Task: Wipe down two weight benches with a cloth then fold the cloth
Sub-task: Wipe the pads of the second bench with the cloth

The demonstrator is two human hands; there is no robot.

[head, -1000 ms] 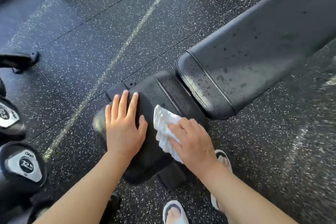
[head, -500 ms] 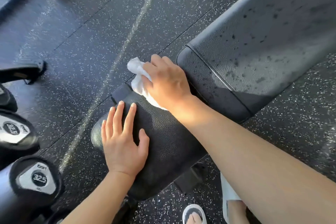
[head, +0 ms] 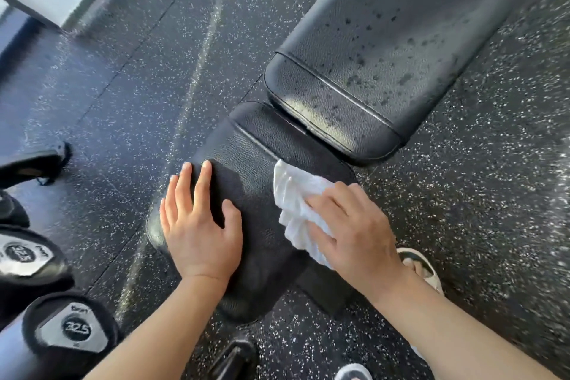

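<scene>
A black weight bench runs from the centre to the top right. Its small seat pad (head: 253,145) lies nearest me, and the long back pad (head: 401,40) beyond it is speckled with dark wet spots. My left hand (head: 200,225) rests flat on the left side of the seat pad, fingers straight. My right hand (head: 354,231) presses a crumpled white cloth (head: 296,197) onto the right side of the seat pad, with fingers spread over it and much of the cloth hidden beneath the palm.
Black dumbbells (head: 72,328) marked 32.5 sit on a rack at the lower left. A bench foot (head: 30,163) juts in from the left. My sandalled feet (head: 422,268) stand on the speckled rubber floor (head: 138,71) by the bench's base.
My right hand has swept the cloth back from the far left edge of the seat pad to its near right side. The left hand stays flat on the pad.
</scene>
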